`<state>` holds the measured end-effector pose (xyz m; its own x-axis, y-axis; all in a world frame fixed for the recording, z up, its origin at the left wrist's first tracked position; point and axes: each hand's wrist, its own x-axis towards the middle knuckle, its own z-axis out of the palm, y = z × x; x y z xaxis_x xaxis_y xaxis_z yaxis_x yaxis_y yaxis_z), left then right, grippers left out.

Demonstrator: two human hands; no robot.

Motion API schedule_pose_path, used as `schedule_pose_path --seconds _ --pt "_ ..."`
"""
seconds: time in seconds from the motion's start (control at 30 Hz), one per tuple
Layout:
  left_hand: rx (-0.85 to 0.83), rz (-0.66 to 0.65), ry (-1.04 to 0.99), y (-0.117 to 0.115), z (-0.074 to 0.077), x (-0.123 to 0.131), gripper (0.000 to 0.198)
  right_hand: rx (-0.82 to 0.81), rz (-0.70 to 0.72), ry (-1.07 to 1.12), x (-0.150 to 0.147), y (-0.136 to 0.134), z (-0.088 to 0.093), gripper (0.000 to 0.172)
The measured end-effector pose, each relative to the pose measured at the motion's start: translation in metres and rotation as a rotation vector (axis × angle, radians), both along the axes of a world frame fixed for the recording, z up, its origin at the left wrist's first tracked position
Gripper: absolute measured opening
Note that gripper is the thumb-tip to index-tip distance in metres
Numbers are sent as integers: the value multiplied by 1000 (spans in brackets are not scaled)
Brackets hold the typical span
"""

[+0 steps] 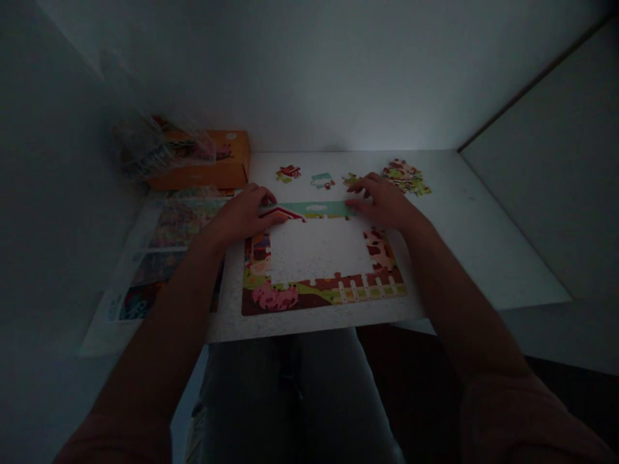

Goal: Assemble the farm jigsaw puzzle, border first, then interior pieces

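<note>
A jigsaw puzzle border (pixel 365 293) lies on the white table as a joined rectangle with a bare middle. It shows a pink pig, a white fence, a spotted cow and a red roof. My left hand (pixel 249 212) rests on its top left corner, fingers apart. On the top right corner sits my right hand (pixel 380 201), its fingers also spread and partly covering the edge. Beyond the border lie loose puzzle pieces: a red and green group (pixel 289 173), a pale blue group (pixel 322 180), a green group (pixel 352 179) and a larger brown and green pile (pixel 406 176).
An orange box (pixel 227 161) stands at the back left, with crumpled clear plastic (pixel 159 145) over it. Printed picture sheets (pixel 159 277) lie at the left beside my forearm. A white wall (pixel 353 77) rises behind the table (pixel 493 251), and the light is dim.
</note>
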<state>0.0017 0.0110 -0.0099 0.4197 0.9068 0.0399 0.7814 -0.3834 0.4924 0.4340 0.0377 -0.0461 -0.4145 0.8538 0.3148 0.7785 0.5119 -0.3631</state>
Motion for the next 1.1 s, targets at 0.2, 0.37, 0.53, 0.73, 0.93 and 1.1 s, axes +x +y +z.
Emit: schedule_pose_path --seconds 0.2,0.37,0.53,0.73,0.93,1.1 --pt "9 -2 -18 3 -7 1 54 -2 -464 -77 -15 11 -5 52" --pt "14 -3 -17 3 -9 1 50 -1 -501 -83 -27 14 -5 45" --pt "10 -21 -36 5 -11 -2 47 -46 -475 -2 -27 17 -4 38" --pt "18 -16 -25 4 -10 -2 49 -66 -392 74 -15 21 2 40" --pt "39 -34 -42 6 -14 -4 50 -20 -198 121 -8 18 12 39" --pt "36 -17 -31 5 -12 -3 44 -22 -181 33 -9 17 9 34"
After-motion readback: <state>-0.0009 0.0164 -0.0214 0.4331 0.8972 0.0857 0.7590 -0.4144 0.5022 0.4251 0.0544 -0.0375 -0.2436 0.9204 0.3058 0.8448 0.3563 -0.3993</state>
